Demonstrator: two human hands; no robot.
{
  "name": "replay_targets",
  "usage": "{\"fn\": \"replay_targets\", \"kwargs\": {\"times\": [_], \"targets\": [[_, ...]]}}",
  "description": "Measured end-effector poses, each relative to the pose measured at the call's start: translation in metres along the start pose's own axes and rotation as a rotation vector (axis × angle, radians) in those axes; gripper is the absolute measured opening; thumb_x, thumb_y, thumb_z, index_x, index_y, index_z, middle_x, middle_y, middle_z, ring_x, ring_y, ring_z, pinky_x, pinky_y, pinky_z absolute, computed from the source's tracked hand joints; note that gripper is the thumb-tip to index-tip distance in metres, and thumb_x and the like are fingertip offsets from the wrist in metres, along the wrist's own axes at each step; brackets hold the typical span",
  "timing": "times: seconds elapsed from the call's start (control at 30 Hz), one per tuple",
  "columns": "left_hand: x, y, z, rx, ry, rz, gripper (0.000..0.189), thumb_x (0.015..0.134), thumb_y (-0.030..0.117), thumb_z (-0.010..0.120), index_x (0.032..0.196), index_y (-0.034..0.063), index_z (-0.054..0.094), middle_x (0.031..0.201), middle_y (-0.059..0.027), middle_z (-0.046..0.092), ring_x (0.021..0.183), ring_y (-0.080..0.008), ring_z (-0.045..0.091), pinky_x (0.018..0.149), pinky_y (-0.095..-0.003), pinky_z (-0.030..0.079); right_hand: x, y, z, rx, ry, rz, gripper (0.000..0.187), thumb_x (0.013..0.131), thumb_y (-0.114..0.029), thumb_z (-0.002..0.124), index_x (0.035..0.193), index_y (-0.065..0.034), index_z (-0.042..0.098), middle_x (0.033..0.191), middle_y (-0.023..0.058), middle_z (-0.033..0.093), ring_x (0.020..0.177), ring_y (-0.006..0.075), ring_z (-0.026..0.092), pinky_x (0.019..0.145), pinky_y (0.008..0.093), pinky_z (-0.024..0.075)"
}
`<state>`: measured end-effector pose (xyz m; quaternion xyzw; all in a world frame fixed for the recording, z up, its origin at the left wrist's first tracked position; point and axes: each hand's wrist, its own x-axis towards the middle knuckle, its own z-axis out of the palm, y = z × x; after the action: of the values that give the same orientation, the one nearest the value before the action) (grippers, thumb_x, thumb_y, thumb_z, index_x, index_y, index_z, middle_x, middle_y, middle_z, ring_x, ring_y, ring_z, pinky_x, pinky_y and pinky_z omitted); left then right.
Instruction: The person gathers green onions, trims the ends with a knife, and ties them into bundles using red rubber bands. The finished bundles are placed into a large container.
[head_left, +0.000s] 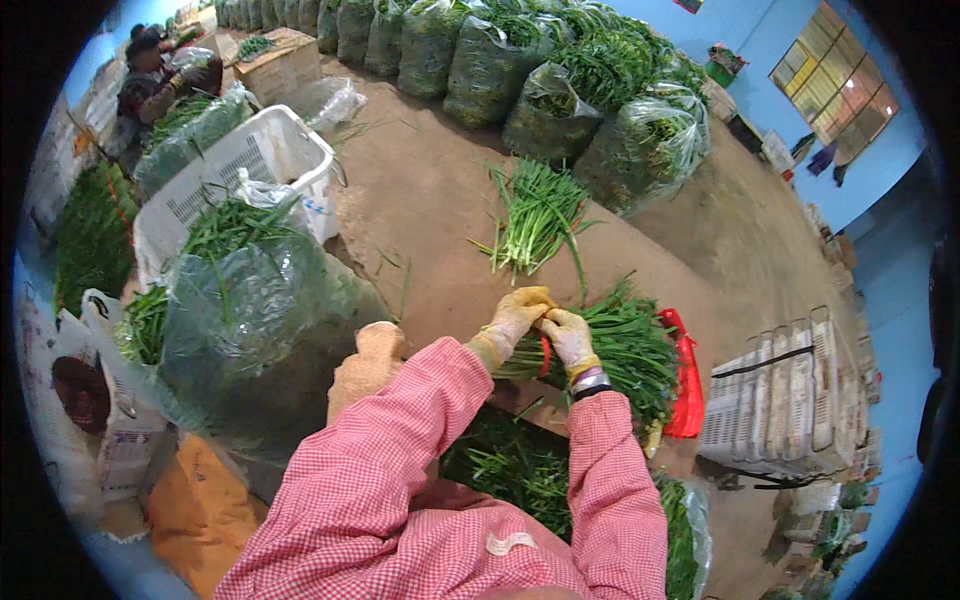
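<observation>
A bundle of leafy greens lies crosswise before me, its leaves to the right, with a red band round its stems. My left hand, in a yellowed work glove, pinches at the top of the band. Close against it, my gloved right hand has its fingers at the same spot, over the stems. Both hands appear closed on the band; the fingertips partly hide it. Beyond them a smaller bunch of greens rests on the brown surface. A bunch of red ties lies by the leaf ends.
A large plastic bag of greens and a white plastic crate stand at left. Filled bags line the back. White crates stand at right. Another person sits at upper left. More greens lie below my arms.
</observation>
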<state>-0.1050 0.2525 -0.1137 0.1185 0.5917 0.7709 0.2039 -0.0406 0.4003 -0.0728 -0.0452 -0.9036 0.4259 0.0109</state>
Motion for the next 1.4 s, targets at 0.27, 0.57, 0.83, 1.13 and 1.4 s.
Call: {"fn": "replay_targets", "kwargs": {"times": [0.27, 0.57, 0.83, 1.13, 1.4], "targets": [[-0.036, 0.062, 0.005, 0.776, -0.201, -0.11, 0.096, 0.091, 0.057, 0.073, 0.156, -0.0036, 0.036, 0.14, -0.022, 0.062, 0.13, -0.0304, 0.06, 0.107, -0.0404, 0.049, -0.007, 0.007, 0.008, 0.299, 0.127, 0.163, 0.026, 0.089, -0.029, 0.078, 0.1, -0.0054, 0.08, 0.083, 0.0094, 0.076, 0.072, 0.02, 0.069, 0.071, 0.0344, 0.0533], [-0.08, 0.056, 0.02, 1.971, -0.297, 0.181, 0.136, 0.064, 0.074, 0.083, 0.16, -0.0039, 0.026, 0.156, -0.0193, 0.046, 0.146, -0.034, 0.044, 0.124, -0.0482, 0.029, -0.023, -0.016, 0.002, 0.273, 0.214, 0.142, 0.029, 0.087, -0.028, 0.078, 0.1, -0.0021, 0.079, 0.085, 0.0124, 0.077, 0.074, 0.0222, 0.07, 0.074, 0.0358, 0.0542], [-0.052, 0.031, 0.036, 1.985, -0.28, 0.258, 0.067, 0.094, 0.03, 0.066, 0.152, 0.0065, 0.042, 0.125, -0.0054, 0.064, 0.125, -0.0208, 0.06, 0.118, -0.0445, 0.037, -0.042, -0.039, -0.023, -0.31, 0.433, -0.132, 0.026, 0.086, -0.029, 0.078, 0.093, -0.0033, 0.08, 0.082, 0.0161, 0.075, 0.083, 0.0336, 0.072, 0.077, 0.0411, 0.0548], [-0.053, 0.02, 0.032, 2.081, -0.129, 0.532, 0.03, 0.09, 0.017, 0.064, 0.118, 0.0123, 0.057, 0.102, -0.0053, 0.065, 0.095, -0.022, 0.066, 0.085, -0.0375, 0.049, -0.035, 0.002, -0.019, 0.353, 0.362, -0.002, 0.023, 0.089, -0.023, 0.075, 0.091, -0.0006, 0.079, 0.081, 0.0115, 0.074, 0.073, 0.0205, 0.067, 0.071, 0.0334, 0.0509], [-0.051, 0.031, 0.041, 2.002, -0.202, 0.389, 0.055, 0.079, 0.029, 0.081, 0.125, 0.0108, 0.057, 0.107, -0.0062, 0.068, 0.102, -0.0232, 0.068, 0.089, -0.0376, 0.051, -0.035, 0.011, -0.018, 0.423, 0.353, 0.057, 0.027, 0.091, -0.026, 0.075, 0.093, 0.0003, 0.079, 0.082, 0.0119, 0.075, 0.073, 0.0185, 0.067, 0.071, 0.0326, 0.0514]]}}
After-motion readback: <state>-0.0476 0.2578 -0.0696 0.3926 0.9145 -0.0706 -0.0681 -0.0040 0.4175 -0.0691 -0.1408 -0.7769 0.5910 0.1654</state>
